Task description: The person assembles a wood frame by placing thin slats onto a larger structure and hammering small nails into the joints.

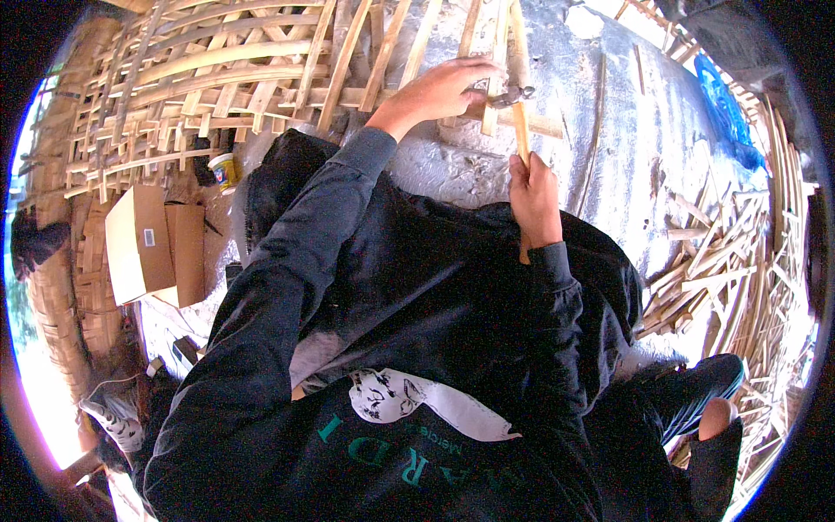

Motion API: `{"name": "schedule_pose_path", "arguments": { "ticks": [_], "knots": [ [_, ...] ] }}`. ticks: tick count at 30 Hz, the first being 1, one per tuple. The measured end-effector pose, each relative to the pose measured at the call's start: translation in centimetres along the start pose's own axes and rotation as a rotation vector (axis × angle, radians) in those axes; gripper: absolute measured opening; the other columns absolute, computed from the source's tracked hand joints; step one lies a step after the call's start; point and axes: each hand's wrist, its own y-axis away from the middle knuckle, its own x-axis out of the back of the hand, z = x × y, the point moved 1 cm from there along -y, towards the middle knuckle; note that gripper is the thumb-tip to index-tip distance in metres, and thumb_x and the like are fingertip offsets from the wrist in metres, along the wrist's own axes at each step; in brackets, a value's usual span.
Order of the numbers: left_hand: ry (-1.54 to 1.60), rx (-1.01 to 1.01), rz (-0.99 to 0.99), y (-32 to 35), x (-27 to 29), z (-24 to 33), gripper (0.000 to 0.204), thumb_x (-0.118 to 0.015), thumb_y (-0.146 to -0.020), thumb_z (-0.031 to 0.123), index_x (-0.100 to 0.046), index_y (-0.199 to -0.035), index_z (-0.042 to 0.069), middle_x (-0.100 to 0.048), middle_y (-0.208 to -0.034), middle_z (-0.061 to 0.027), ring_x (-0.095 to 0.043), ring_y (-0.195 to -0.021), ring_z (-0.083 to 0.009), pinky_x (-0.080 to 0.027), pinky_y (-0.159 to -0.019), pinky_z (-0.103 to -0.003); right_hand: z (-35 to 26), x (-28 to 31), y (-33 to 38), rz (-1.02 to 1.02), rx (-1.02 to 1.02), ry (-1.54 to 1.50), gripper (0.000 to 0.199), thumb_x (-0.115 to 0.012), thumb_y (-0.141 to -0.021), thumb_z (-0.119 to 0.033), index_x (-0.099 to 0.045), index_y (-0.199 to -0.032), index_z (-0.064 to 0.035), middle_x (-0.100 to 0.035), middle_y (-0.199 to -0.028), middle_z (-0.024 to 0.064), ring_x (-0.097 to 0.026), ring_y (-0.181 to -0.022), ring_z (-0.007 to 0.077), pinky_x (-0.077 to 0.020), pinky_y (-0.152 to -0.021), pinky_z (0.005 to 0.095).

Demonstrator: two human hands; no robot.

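Note:
My right hand [536,202] is wrapped round the wooden handle of a hammer [522,130]. The metal hammer head [511,97] lies over a crossing of pale bamboo slats [490,111]. Close to the left of that head, my left hand [435,92] reaches over the slats with its fingers curled and its thumb near the head. Whatever those fingers pinch is too small or hidden to make out. The slats belong to a wide bamboo lattice [217,65] that stretches off to the upper left.
Grey sheeting [644,148] covers the ground ahead. Loose bamboo strips [722,270] are heaped at the right, below a blue plastic bag [726,113]. A cardboard box [139,244] and a yellow-and-white tub [224,172] stand at the left. A bare knee [718,418] shows lower right.

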Motion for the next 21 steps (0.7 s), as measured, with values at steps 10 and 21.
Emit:
{"name": "schedule_pose_path", "arguments": {
  "ticks": [10, 21],
  "knots": [
    [-0.056, 0.049, -0.177, 0.3, 0.3, -1.3, 0.062, -0.076, -0.086, 0.026, -0.054, -0.144, 0.018, -0.056, -0.144, -0.0118, -0.053, -0.132, -0.0348, -0.041, -0.114, -0.045, 0.7, 0.1, 0.1, -0.011, -0.111, -0.170, 0.032, -0.061, -0.100, -0.019, -0.051, -0.079, 0.0037, -0.057, -0.065, 0.0244, -0.055, -0.056, 0.0406, -0.0410, -0.053, 0.0465],
    [-0.260, -0.069, -0.401, 1.3, 1.3, -1.5, 0.096, -0.070, -0.086, 0.056, -0.022, -0.161, 0.022, -0.031, -0.163, -0.0105, -0.027, -0.150, -0.0372, -0.027, -0.123, -0.048, -2.9, 2.7, 1.2, 0.061, 0.030, 0.017, 0.030, -0.059, -0.100, -0.018, -0.051, -0.082, 0.0029, -0.056, -0.066, 0.0282, -0.056, -0.058, 0.0471, -0.0402, -0.051, 0.0480]
  ]
}}
